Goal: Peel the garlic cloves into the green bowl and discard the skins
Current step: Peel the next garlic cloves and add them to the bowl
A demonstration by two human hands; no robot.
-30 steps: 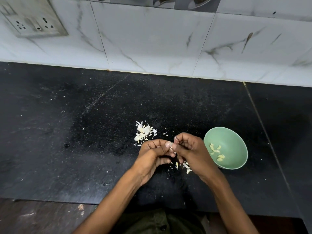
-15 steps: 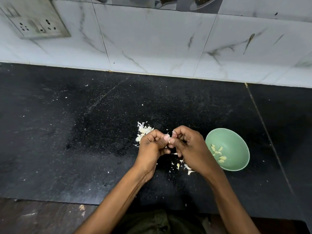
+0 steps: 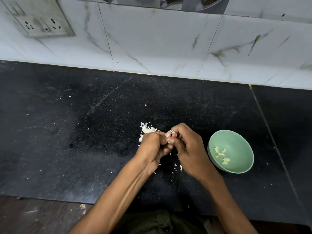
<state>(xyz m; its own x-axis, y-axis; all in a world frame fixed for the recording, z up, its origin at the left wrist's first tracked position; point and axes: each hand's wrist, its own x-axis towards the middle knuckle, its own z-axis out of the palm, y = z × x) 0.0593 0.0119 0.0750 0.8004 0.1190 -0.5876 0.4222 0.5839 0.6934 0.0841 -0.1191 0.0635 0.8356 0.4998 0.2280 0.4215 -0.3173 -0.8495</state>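
My left hand and my right hand meet over the black counter, fingertips pinched together on a small garlic clove that is mostly hidden between them. To the right sits the green bowl, upright, with several peeled cloves inside. A pile of white garlic skins lies just beyond my left hand, partly covered by it. Smaller skin scraps lie under and between my wrists.
The black stone counter runs back to a white marble-tiled wall. A switch and socket plate is on the wall at upper left. A seam crosses the counter right of the bowl. The counter's front edge lies near my forearms.
Both hands have shifted slightly away from me toward the skin pile, still pinched on the clove. The bowl and the skins have stayed put.
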